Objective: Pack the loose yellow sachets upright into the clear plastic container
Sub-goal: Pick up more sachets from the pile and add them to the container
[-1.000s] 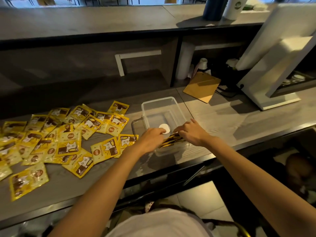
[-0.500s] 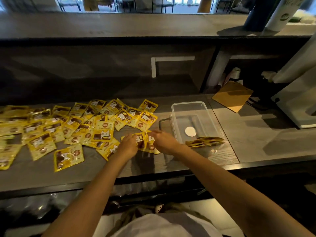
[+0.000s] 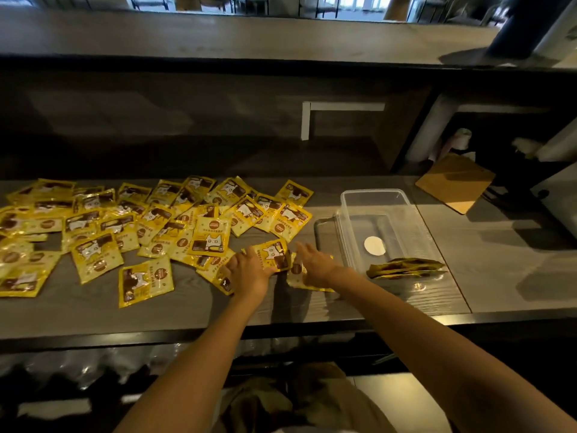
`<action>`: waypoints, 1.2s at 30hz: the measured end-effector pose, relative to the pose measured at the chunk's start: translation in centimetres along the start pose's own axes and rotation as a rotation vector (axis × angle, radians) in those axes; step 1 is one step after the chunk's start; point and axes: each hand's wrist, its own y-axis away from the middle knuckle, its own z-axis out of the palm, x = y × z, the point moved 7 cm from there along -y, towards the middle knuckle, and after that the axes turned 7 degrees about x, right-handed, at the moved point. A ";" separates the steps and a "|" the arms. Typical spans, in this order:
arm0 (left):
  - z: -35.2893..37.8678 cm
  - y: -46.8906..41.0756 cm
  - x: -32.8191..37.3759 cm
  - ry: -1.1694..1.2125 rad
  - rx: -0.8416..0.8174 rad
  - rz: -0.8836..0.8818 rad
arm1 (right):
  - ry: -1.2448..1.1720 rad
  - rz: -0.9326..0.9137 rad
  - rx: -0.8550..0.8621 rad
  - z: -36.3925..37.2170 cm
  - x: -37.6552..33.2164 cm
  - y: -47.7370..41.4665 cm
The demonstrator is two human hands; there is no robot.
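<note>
Inside clear container (image 3: 374, 192), few yellow sachets (image 3: 406, 267)

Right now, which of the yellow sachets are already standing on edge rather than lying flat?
Only the small bunch at the near end of the clear container; the other sachets lie spread on the counter to its left.

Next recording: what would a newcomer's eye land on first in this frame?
The bright spread of loose yellow sachets covering the left half of the grey counter stands out first. Right of it sits the clear plastic container, nearly empty, with only a few packed sachets on edge at its near end. Between the two, the left hand and right hand lie on the nearest sachets.
</note>
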 end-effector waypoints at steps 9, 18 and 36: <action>0.0 -1.4 0.2 0.488 0.114 -0.240 | 0.146 0.041 0.054 -1.4 0.4 -1.3; -1.8 -2.2 0.7 0.783 0.355 -0.189 | 0.285 -0.060 0.024 -2.3 -0.4 -2.9; -0.9 4.3 -0.5 0.837 0.697 -0.110 | 0.163 -0.066 0.065 -0.3 0.1 -0.6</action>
